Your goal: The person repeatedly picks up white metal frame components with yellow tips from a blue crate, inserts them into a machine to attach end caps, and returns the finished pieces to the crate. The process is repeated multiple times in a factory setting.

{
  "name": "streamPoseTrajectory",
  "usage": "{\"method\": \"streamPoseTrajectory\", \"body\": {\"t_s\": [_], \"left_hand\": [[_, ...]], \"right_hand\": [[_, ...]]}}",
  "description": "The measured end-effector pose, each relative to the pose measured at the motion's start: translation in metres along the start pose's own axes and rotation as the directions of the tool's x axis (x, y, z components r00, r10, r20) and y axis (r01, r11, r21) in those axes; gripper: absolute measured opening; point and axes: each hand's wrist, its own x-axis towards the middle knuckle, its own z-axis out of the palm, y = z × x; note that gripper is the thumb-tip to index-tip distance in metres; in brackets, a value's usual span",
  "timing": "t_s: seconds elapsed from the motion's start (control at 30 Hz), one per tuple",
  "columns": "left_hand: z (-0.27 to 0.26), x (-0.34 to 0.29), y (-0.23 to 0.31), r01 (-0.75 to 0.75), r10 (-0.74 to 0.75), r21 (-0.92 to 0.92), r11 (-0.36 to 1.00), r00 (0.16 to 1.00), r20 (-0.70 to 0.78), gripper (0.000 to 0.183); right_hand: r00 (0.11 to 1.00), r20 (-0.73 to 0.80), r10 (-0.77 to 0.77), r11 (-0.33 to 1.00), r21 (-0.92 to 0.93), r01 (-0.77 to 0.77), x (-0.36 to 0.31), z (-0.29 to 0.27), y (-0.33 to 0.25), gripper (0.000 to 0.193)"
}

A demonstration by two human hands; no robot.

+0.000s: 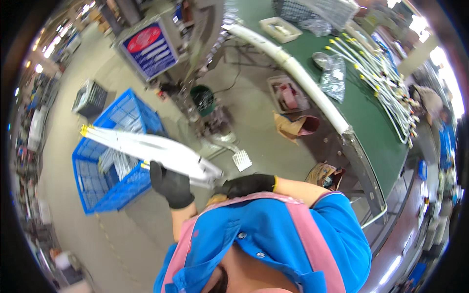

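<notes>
A bundle of long white tubes (156,150) with yellow tips stretches from my waist out over a blue plastic crate (117,198). My left hand (171,185), in a black glove, is closed around the bundle from its near side. Also black-gloved, my right hand (248,185) lies close to my waist, its fingers closed at the bundle's near end; the fingertips are partly hidden. More white tubes (117,162) lie inside the crate, below the held ones. Motion blurs the bundle's details.
Ahead stands a machine with a foot pedal (242,160) and a blue-and-red sign (150,49). At right, a green-topped table (364,117) bears yellow-tipped tubes (381,80) and a plastic bag (333,78). Below it are a bin (287,95) and a paper sack (295,128).
</notes>
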Motion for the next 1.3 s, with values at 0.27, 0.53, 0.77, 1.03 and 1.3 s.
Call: {"method": "streamPoseTrajectory", "body": {"t_s": [0.27,0.53,0.77,1.03,1.3], "left_hand": [[0.062,0.016,-0.032,-0.060,0.106,-0.186,0.981,0.963,0.250,0.063],[0.048,-0.027,-0.015,-0.187,0.188,-0.254,0.949,0.982,-0.017,0.066],[-0.001,-0.090,0.004,-0.039,0.051,-0.549,0.835,0.999,0.007,0.062],[0.039,-0.144,0.040,0.455,-0.234,0.850,0.264,0.886,-0.401,0.047],[-0.038,-0.040,0.043,0.175,-0.161,0.985,0.003,0.972,-0.172,0.044]], "right_hand": [[0.861,-0.404,0.309,0.321,0.896,0.306,-0.033,-0.012,0.009,0.099],[0.565,-0.773,0.290,-0.075,0.570,0.818,-0.040,-0.105,0.056,0.087],[0.553,-0.815,0.174,-0.210,0.517,0.829,-0.057,-0.162,0.050,0.086],[0.737,-0.663,0.136,-0.028,0.741,0.671,0.046,-0.103,0.025,0.035],[0.707,-0.647,0.285,0.587,0.701,0.405,0.094,0.002,0.014,0.017]]}}
